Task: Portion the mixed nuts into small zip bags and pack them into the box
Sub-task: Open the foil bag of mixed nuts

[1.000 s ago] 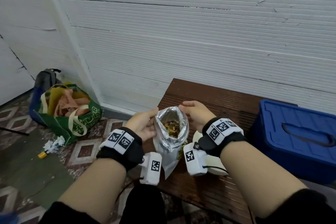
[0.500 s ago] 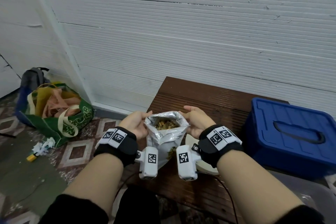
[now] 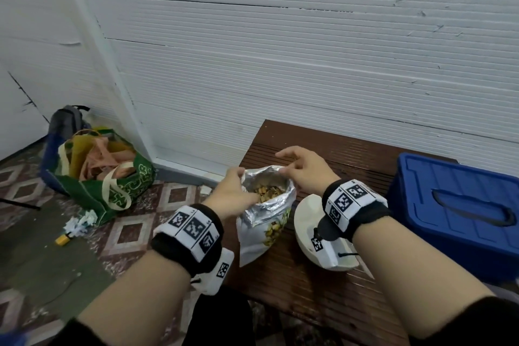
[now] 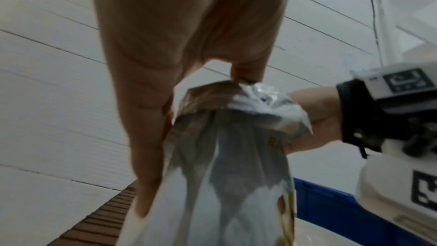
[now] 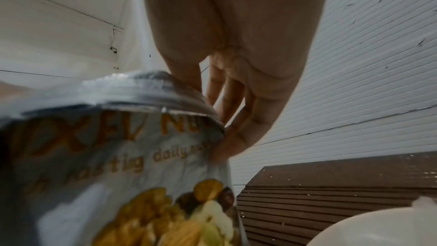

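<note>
A silver foil bag of mixed nuts point(image 3: 264, 213) stands upright at the left end of the wooden bench point(image 3: 351, 154). Its mouth is spread open and the nuts point(image 3: 268, 191) show inside. My left hand point(image 3: 238, 188) grips the left rim of the bag point(image 4: 227, 137), with the thumb lying down its side. My right hand point(image 3: 292, 167) pinches the right rim, and the other fingers point(image 5: 236, 119) curl behind the printed front of the bag point(image 5: 118, 156). The blue box point(image 3: 460, 205) sits with its lid on at the right. No small zip bags are in view.
A white bowl point(image 3: 307, 222) sits on the bench right of the nut bag, partly under my right wrist. On the tiled floor to the left are a green tote point(image 3: 104, 177), a grey backpack point(image 3: 67, 121) and scraps of paper point(image 3: 78, 225). A white wall runs behind the bench.
The bag's mouth has been pulled from a narrow slit to a wide opening. Both hands have kept hold of the rim, and the bag sits lower.
</note>
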